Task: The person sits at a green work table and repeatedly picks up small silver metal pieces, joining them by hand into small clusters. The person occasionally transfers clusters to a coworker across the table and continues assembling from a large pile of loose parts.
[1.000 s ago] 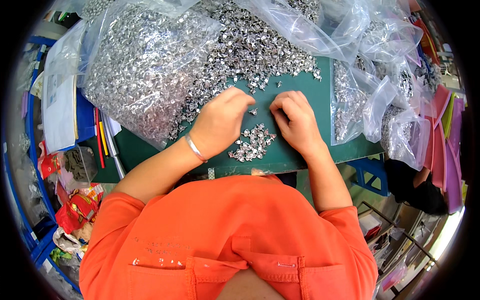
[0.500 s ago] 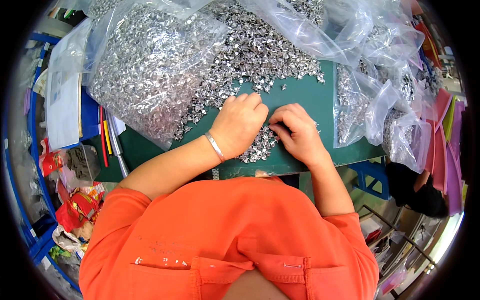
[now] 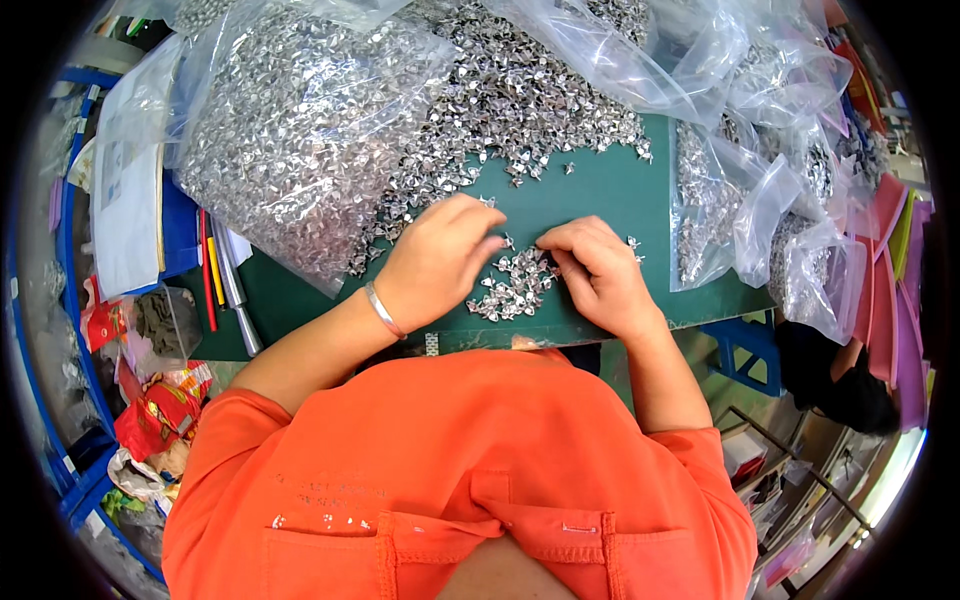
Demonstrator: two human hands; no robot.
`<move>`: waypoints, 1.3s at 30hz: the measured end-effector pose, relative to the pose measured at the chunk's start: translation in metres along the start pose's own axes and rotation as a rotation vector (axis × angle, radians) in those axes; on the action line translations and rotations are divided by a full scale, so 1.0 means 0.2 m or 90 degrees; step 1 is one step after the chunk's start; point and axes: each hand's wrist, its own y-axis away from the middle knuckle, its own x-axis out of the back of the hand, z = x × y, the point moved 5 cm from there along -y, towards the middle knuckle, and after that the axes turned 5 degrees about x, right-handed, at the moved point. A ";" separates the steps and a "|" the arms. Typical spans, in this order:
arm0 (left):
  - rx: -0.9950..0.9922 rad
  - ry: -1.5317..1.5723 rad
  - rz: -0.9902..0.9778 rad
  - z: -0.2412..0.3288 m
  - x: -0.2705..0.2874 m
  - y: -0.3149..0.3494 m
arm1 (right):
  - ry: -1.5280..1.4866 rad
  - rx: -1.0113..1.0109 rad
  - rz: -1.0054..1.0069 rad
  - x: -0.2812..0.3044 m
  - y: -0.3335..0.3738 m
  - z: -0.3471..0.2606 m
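A small heap of shiny metal pieces [image 3: 512, 288] lies between my hands near the table's front edge. To its left is my left hand [image 3: 440, 262], a metal bangle on the wrist, its thumb and forefinger apart. Single metal pieces lie close to those fingertips. At the heap's right side, my right hand [image 3: 603, 275] has its thumb and forefinger curled together; what is between them is too small to make out. A large pile of the same kind of metal pieces [image 3: 530, 110] spreads over the green table [image 3: 590, 190] beyond both hands.
A big clear plastic bag [image 3: 290, 150] of metal pieces stands at the back left. More filled clear bags [image 3: 705, 200] lie on the right. Pens [image 3: 212, 270] and a white sheet [image 3: 128, 190] are at the left edge. Below the table's right side is a blue stool [image 3: 745, 350].
My left hand has drawn back left and its thumb and forefinger have parted, uncovering more of the small heap. My right hand has stayed nearly in place.
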 end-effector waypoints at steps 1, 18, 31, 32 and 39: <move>-0.016 -0.031 -0.015 0.01 -0.02 0.00 | -0.003 -0.005 0.006 -0.01 -0.01 -0.01; -0.042 -0.071 0.032 -0.02 0.07 0.07 | 0.072 0.106 -0.024 -0.18 -0.26 0.01; -0.030 -0.191 -0.027 -0.03 -0.08 -0.12 | -0.021 0.051 -0.081 -0.12 -0.12 -0.04; -0.031 -0.173 -0.013 -0.04 -0.07 -0.12 | -0.009 0.043 -0.053 -0.11 -0.12 -0.03; -0.019 -0.153 0.014 -0.04 -0.03 -0.10 | 0.062 0.038 0.021 -0.12 -0.19 0.00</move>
